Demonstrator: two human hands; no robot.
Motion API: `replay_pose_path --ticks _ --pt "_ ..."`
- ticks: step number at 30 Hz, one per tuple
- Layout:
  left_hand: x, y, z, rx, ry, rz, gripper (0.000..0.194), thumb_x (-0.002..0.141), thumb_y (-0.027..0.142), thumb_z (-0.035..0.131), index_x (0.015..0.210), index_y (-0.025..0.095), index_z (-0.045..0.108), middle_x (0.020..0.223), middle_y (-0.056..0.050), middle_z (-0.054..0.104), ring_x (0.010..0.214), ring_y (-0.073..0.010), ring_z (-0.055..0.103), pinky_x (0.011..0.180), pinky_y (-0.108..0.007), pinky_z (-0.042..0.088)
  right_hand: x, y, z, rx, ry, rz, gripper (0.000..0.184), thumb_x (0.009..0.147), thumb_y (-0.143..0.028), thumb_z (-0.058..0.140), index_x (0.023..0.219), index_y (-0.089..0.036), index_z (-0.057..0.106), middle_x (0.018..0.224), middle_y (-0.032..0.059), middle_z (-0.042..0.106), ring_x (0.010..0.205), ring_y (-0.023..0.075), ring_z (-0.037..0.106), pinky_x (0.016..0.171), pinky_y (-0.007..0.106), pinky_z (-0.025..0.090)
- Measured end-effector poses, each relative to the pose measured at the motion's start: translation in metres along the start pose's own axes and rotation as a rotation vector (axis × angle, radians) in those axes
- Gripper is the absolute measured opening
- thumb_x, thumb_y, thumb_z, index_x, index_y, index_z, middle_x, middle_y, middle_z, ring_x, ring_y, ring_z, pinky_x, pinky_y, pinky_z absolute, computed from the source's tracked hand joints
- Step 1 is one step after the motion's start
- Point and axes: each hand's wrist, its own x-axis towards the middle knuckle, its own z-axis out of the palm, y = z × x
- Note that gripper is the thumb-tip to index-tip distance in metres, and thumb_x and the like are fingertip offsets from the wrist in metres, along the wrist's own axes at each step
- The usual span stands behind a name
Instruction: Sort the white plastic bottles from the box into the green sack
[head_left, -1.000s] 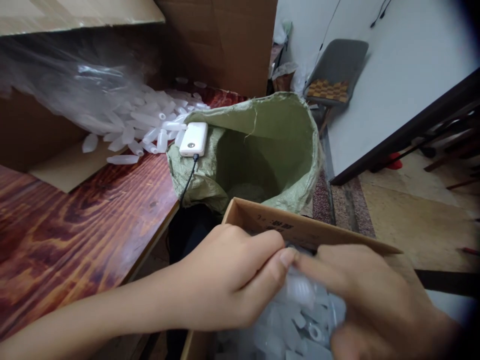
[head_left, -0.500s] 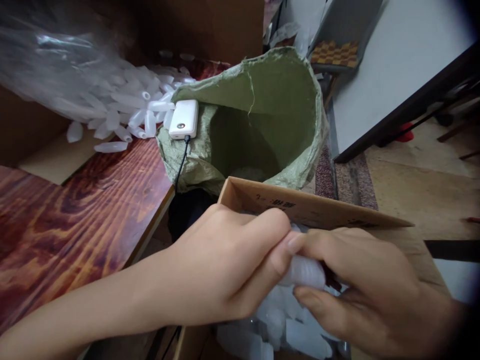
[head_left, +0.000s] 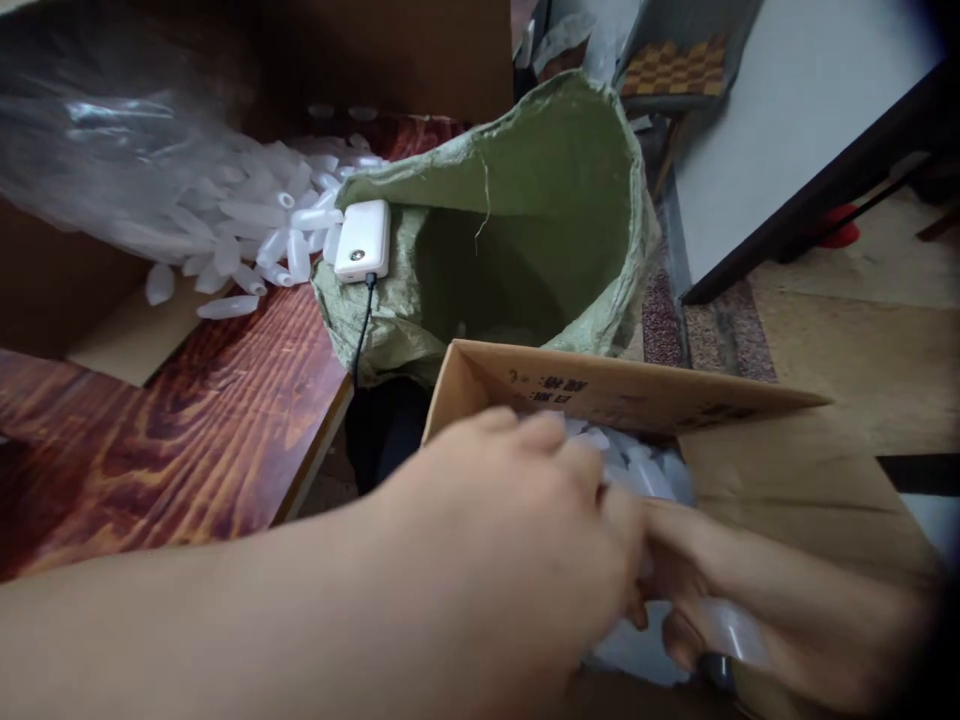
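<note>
Since the preceding view, the left hand is moving closer to the camera and is now covering more of the right hand's fingers. The ribbed translucent piece that was showing between the hands is no longer showing there, while a translucent plastic tube is now appearing in the right hand. This is suggesting that the hold is shifting, though blur and overlap are leaving it uncertain whether both are one piece.

With twelve at the top of the view, the left hand is reaching towards three o'clock, its back facing the camera and its fingers bending down. How far it is opening, and whether it is gripping anything, cannot be told. The right hand is coming in from four o'clock, half closing, its fingers seemingly curling around the tube, which is lying at about four o'clock from the left hand.

Both hands are meeting over the cardboard box, where loose translucent plastic pieces are showing at twelve o'clock from them. Beyond the box, towards eleven, the green woven sack is gaping open. A white power bank is resting on its folded edge at ten to eleven, and more plastic tips are spilling across the wooden table at ten.
</note>
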Motion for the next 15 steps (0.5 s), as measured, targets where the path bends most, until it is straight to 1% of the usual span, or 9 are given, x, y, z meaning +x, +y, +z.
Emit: replay_pose_path --ticks 2,3,4,5,7,9,12,13,15 --pt "0.006 0.011 0.018 -0.05 -0.264 0.033 0.02 0.079 0.031 0.07 0.093 0.016 0.071 0.088 -0.009 0.07 0.071 -0.0236 0.061 0.062 -0.036 0.042 -0.007 0.002 -0.004 0.361 -0.095 0.311 0.02 0.094 -0.032 0.043 0.082 -0.021 0.055 0.075 0.0013 0.061 0.062 0.012 0.065 0.042 0.017 0.049" --pt "0.009 0.015 0.028 -0.047 -0.359 0.03 0.023 0.077 0.03 0.072 0.095 0.015 0.072 0.088 -0.01 0.072 0.071 -0.0244 0.063 0.06 -0.036 0.042 -0.009 0.003 -0.005 0.532 -0.119 0.426 0.011 0.091 -0.029 0.049 0.087 -0.021 0.054 0.081 0.0009 0.061 0.065 0.0108 0.064 0.045 0.016 0.049" --pt "0.013 0.018 0.036 -0.048 -0.434 0.03 0.024 0.076 0.029 0.073 0.097 0.015 0.073 0.088 -0.01 0.073 0.072 -0.0251 0.064 0.058 -0.036 0.042 -0.01 0.005 -0.006 0.648 -0.112 0.481 0.006 0.089 -0.027 0.053 0.091 -0.021 0.053 0.086 0.0007 0.061 0.065 0.0094 0.063 0.046 0.015 0.049" --pt "0.016 0.02 0.044 -0.041 -0.492 0.024 0.025 0.078 0.027 0.072 0.1 0.014 0.073 0.089 -0.011 0.074 0.073 -0.0256 0.066 0.058 -0.035 0.041 -0.01 0.006 -0.007 0.688 -0.091 0.483 0.007 0.089 -0.025 0.054 0.094 -0.021 0.052 0.089 0.0008 0.063 0.062 0.0077 0.062 0.045 0.014 0.047" --pt "0.019 0.025 0.057 -0.026 -0.572 0.036 0.029 0.082 0.027 0.068 0.107 0.013 0.071 0.094 -0.013 0.074 0.078 -0.0258 0.067 0.058 -0.034 0.041 -0.011 0.01 -0.008 0.621 -0.09 0.46 0.009 0.091 -0.028 0.053 0.092 -0.019 0.05 0.086 0.0016 0.066 0.051 0.0053 0.059 0.041 0.012 0.043" --pt "0.016 0.03 0.069 -0.01 -0.565 0.093 0.033 0.085 0.033 0.066 0.111 0.013 0.069 0.099 -0.013 0.073 0.082 -0.0251 0.067 0.059 -0.034 0.041 -0.013 0.013 -0.01 0.458 -0.147 0.414 0.025 0.094 -0.042 0.049 0.086 -0.018 0.051 0.066 -0.0009 0.064 0.036 0.0036 0.049 0.035 0.011 0.034" --pt "0.004 0.035 0.087 0.001 -0.429 0.173 0.032 0.084 0.04 0.066 0.105 0.016 0.069 0.095 -0.01 0.073 0.082 -0.0231 0.065 0.062 -0.033 0.041 -0.019 0.015 -0.014 0.282 -0.175 0.293 0.046 0.091 -0.061 0.046 0.086 -0.017 0.056 0.045 -0.0069 0.048 0.029 0.0026 0.036 0.031 0.012 0.024" --pt "0.0 0.035 0.092 0.0 -0.393 0.183 0.03 0.085 0.04 0.065 0.101 0.016 0.07 0.091 -0.009 0.073 0.08 -0.0224 0.064 0.063 -0.033 0.041 -0.021 0.015 -0.015 0.256 -0.144 0.258 0.047 0.092 -0.063 0.044 0.091 -0.017 0.058 0.044 -0.0078 0.045 0.03 0.0029 0.035 0.032 0.012 0.024" --pt "-0.006 0.035 0.099 0.0 -0.37 0.198 0.024 0.086 0.037 0.063 0.095 0.015 0.069 0.083 -0.007 0.072 0.078 -0.0218 0.063 0.064 -0.033 0.042 -0.025 0.014 -0.017 0.22 -0.066 0.2 0.044 0.093 -0.059 0.043 0.105 -0.018 0.057 0.046 -0.0081 0.045 0.034 0.0047 0.038 0.035 0.014 0.03"
